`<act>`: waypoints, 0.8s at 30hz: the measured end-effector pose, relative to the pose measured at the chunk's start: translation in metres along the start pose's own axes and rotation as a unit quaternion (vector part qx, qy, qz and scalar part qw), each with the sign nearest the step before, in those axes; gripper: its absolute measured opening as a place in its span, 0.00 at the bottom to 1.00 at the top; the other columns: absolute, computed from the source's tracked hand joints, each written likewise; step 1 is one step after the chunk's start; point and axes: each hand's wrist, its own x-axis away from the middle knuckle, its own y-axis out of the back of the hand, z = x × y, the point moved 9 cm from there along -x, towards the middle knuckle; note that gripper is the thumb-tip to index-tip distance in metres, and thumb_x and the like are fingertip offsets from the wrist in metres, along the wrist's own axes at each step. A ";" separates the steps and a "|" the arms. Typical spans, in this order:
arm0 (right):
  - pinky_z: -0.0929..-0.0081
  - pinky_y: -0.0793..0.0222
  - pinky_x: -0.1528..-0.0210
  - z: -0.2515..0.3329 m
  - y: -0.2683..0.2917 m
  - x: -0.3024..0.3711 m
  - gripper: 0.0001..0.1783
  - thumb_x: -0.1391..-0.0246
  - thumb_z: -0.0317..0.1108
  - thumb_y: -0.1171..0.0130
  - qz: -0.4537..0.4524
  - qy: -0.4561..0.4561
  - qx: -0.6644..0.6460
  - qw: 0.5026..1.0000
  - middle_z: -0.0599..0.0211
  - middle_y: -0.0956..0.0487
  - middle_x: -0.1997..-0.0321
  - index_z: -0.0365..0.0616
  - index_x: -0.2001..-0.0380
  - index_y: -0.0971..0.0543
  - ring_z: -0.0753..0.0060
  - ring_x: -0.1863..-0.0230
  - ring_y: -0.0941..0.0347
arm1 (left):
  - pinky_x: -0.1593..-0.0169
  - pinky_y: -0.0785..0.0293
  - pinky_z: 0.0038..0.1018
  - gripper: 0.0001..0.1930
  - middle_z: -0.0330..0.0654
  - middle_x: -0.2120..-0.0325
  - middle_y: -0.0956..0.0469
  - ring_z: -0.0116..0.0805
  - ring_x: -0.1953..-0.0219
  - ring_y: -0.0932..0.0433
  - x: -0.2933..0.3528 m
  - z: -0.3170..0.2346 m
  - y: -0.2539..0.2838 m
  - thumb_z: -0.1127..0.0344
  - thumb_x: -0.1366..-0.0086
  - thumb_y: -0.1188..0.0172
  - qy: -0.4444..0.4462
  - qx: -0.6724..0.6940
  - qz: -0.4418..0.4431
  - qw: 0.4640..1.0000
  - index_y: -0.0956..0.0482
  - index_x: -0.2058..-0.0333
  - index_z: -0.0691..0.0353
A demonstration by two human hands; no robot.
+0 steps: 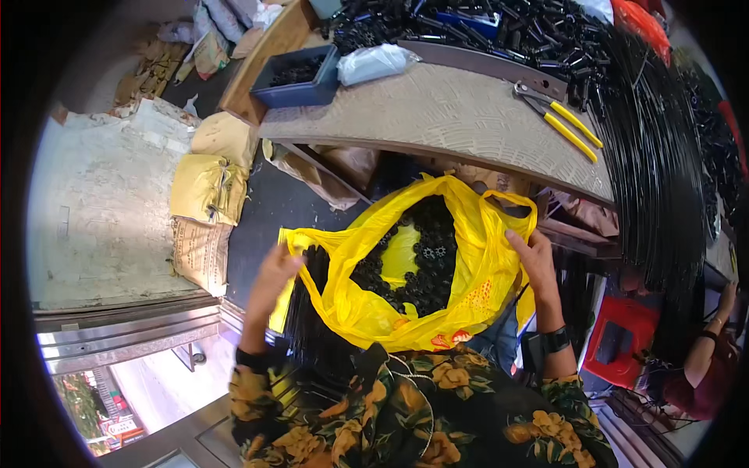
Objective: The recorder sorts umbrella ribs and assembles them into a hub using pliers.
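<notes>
The table (437,117) curves across the upper view, its far side heaped with black parts (507,31) and long black rods (655,156) that fall down the right. Below its near edge, over the person's lap, hangs a yellow plastic bag (476,273), pulled wide, apparently to show the small black ring-shaped pieces (425,269) piled inside. The left hand (273,281) has its grip closed on the bag's left rim; the right hand (534,257) pinches the right handle, fingers curled over the film. Stacked sacks (207,191) lie on the floor to the left. On the table stand a dark blue tray (300,78), a pale plastic packet (374,62) and yellow-handled pliers (566,125), all well apart from the bag. Another person's arm (710,343) shows at right.
</notes>
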 end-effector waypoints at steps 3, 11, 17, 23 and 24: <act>0.77 0.36 0.55 0.025 -0.016 0.029 0.12 0.46 0.31 0.48 -0.020 -0.012 -0.220 0.975 0.61 0.25 0.58 0.36 0.59 0.27 0.71 0.57 0.30 | 0.71 0.36 0.14 0.15 0.33 0.78 0.30 0.18 0.77 0.31 0.040 -0.028 -0.039 0.66 0.41 0.43 -0.001 0.099 0.040 0.994 0.28 0.58 0.67; 0.73 0.32 0.64 0.233 0.009 0.120 0.10 0.47 0.29 0.56 -0.111 0.482 -0.002 0.869 0.53 0.25 0.66 0.33 0.68 0.28 0.62 0.67 0.27 | 0.80 0.44 0.12 0.07 0.37 0.74 0.32 0.17 0.85 0.40 0.167 -0.177 0.052 0.75 0.43 0.48 -0.395 0.222 -0.125 0.883 0.31 0.65 0.70; 0.85 0.40 0.74 0.277 0.080 0.139 0.15 0.45 0.39 0.51 0.008 0.488 -0.313 0.815 0.67 0.32 0.76 0.37 0.63 0.34 0.81 0.78 0.36 | 0.79 0.32 0.17 0.10 0.44 0.84 0.27 0.26 0.84 0.28 0.230 -0.237 0.008 0.74 0.42 0.49 -0.612 0.179 0.052 0.769 0.35 0.61 0.70; 0.82 0.38 0.64 0.269 0.045 0.125 0.11 0.50 0.28 0.55 0.060 0.384 -0.114 0.914 0.65 0.29 0.69 0.36 0.65 0.27 0.78 0.68 0.33 | 0.77 0.31 0.19 0.07 0.45 0.83 0.27 0.28 0.83 0.27 0.226 -0.211 0.041 0.75 0.41 0.52 -0.509 0.103 -0.178 0.836 0.32 0.64 0.69; 0.77 0.35 0.60 0.275 0.047 0.133 0.12 0.49 0.34 0.51 0.076 0.392 -0.141 0.906 0.62 0.27 0.65 0.36 0.66 0.27 0.73 0.64 0.30 | 0.76 0.31 0.20 0.05 0.46 0.82 0.25 0.30 0.82 0.26 0.231 -0.215 0.034 0.75 0.44 0.49 -0.503 0.072 -0.158 0.846 0.29 0.68 0.69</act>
